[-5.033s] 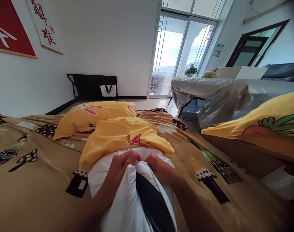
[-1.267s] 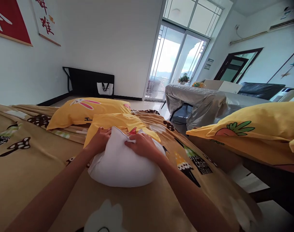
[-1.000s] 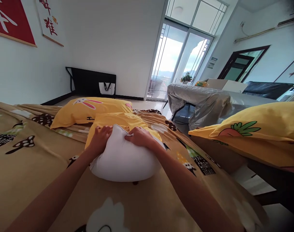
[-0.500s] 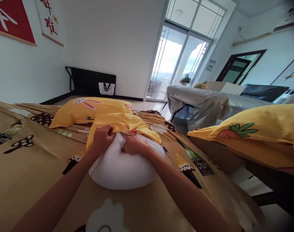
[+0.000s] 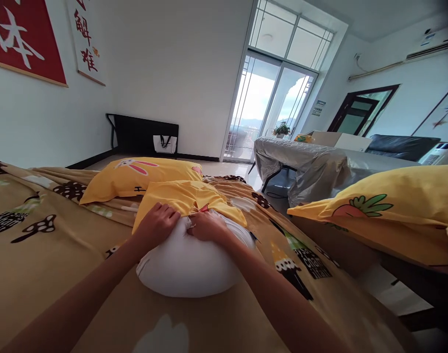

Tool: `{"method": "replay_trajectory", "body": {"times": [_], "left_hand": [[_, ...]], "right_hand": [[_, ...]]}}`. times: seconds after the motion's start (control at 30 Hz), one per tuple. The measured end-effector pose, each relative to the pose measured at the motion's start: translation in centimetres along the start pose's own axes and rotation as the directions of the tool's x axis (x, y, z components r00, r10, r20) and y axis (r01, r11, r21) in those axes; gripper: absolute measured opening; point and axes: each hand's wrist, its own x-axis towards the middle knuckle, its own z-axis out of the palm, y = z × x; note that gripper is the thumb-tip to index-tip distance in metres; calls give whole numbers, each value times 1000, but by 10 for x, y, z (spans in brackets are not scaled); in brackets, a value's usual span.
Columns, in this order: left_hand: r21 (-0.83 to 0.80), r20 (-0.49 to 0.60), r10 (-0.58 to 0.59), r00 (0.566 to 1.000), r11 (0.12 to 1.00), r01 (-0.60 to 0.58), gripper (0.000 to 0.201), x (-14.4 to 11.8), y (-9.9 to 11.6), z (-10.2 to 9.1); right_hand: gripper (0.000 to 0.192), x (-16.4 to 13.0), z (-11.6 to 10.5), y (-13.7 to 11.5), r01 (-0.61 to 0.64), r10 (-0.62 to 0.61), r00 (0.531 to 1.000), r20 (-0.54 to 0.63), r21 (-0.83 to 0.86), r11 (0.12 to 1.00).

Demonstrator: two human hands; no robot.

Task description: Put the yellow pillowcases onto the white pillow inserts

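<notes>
A plump white pillow (image 5: 189,269) lies on the patterned bedding, its far end partly inside a yellow pillowcase (image 5: 172,193). My left hand (image 5: 160,223) is closed over the near edge of the pillowcase, at the pillow's left side, with its fingertips hidden in the cloth. Just right of it, my right hand (image 5: 208,225) is closed with bent fingers on the white pillow by the opening, where the fabric puckers. The pillow's far end is hidden under the yellow cloth.
Beyond lies a yellow rabbit-print pillow (image 5: 143,176). Another yellow pillow with a carrot print (image 5: 400,196) is at the right. The tan bedding (image 5: 80,274) spreads around. Farther off stands a plastic-covered table (image 5: 301,152) bearing a potted plant (image 5: 281,129).
The view has tilted up slightly, so everything sits lower in the picture. My left hand's fingers now lie flatter along the pillowcase edge. My right hand stays at the opening.
</notes>
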Motion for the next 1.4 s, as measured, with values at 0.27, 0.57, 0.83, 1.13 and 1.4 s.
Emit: {"method": "replay_trajectory", "body": {"times": [0.27, 0.57, 0.83, 1.13, 1.4], "left_hand": [[-562, 369, -585, 722, 479, 675, 15, 15, 14, 14], [-581, 124, -355, 927, 731, 357, 21, -8, 20, 7], [-607, 124, -272, 954, 740, 290, 18, -10, 28, -8], [-583, -22, -397, 917, 751, 311, 17, -52, 28, -13], [-717, 190, -446, 875, 545, 434, 39, -34, 8, 27]], "right_hand": [[37, -15, 3, -3, -25, 26, 999, -43, 4, 1000], [35, -3, 3, 3, -94, 99, 986, -135, 42, 995], [38, -10, 6, 33, -236, 277, 915, -294, 168, 957], [39, -29, -5, 81, -290, 382, 871, -310, 302, 908], [40, -25, -6, 74, -320, 398, 876, -272, 287, 903]]}}
